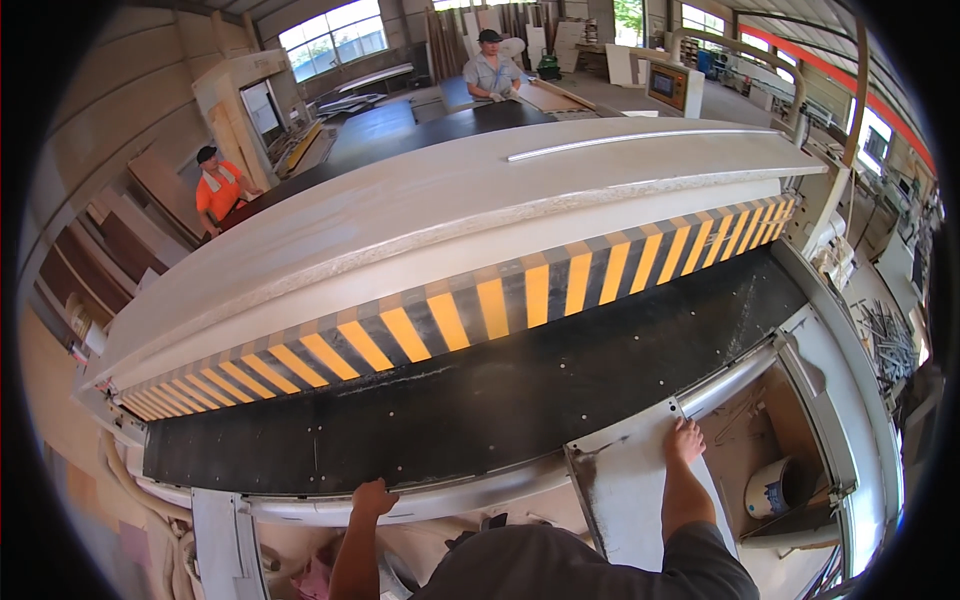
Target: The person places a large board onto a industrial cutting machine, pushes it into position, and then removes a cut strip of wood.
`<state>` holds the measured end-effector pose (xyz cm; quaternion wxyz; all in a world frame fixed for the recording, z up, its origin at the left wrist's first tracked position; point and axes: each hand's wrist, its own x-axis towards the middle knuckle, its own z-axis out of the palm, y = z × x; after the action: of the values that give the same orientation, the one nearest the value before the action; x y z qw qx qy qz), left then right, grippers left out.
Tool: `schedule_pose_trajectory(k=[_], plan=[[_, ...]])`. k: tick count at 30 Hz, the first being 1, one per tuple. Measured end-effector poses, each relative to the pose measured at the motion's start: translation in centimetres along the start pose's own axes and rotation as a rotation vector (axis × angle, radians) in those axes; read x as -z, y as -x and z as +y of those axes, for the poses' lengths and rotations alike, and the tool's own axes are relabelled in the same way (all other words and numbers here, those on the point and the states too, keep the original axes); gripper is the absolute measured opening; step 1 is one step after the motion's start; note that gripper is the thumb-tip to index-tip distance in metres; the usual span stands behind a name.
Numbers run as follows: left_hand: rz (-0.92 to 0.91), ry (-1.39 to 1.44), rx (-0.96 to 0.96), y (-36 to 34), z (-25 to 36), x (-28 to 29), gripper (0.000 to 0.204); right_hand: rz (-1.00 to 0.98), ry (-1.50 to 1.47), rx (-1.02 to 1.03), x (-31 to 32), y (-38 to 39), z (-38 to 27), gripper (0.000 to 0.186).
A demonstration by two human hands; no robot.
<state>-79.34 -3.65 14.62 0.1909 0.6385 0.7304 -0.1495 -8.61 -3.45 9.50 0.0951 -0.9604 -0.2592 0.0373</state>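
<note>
I have my left hand point(372, 498) curled at the front edge of a long black machine bed point(480, 400), above a metal rail along that edge. My right hand point(685, 440) grips the edge of a pale metal side plate point(620, 460), close to a round metal bar point(735, 375). The bed has small round dots and scuffs. Just beyond it runs a beam with yellow and black stripes point(490, 305), under a wide grey cover point(420, 220) that has a thin white strip point(640, 135) lying on top.
A person in orange point(220, 188) stands behind the machine at left; another in grey point(487, 75) handles a board farther back. A control panel point(668, 85) is at back right. Below right are a white bucket point(770, 485) and loose metal rods point(885, 340). Boards lean along the walls.
</note>
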Motion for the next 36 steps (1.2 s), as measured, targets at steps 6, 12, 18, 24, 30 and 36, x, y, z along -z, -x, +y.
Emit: schedule_pose_trajectory(k=[6, 12, 18, 24, 30, 36], plan=[[-0.003, -0.028, -0.008, -0.4, -0.4, -0.2, 0.06, -0.014, 0.003, -0.009, 0.2, 0.1, -0.2, 0.055], [-0.107, 0.018, -0.038, -1.5, -0.7, 0.8, 0.07, 0.007, -0.027, 0.0, -0.3, -0.2, 0.4, 0.055], [0.218, 0.314, -0.019, -2.3, 3.7, 1.6, 0.1, 0.027, -0.022, 0.001, 0.0, -0.1, 0.2, 0.054], [0.574, 0.325, -0.206, -4.4, 10.4, 0.8, 0.081, 0.003, -0.033, -0.004, 0.1, 0.3, 0.2, 0.055], [0.633, 0.278, -0.356, -6.9, 15.1, -0.5, 0.077, 0.042, -0.065, -0.028, -0.5, -0.3, 0.7, 0.054], [0.624, 0.239, -0.323, -7.5, 15.5, -1.3, 0.074, 0.007, -0.025, -0.023, -0.3, -0.3, -0.5, 0.054]])
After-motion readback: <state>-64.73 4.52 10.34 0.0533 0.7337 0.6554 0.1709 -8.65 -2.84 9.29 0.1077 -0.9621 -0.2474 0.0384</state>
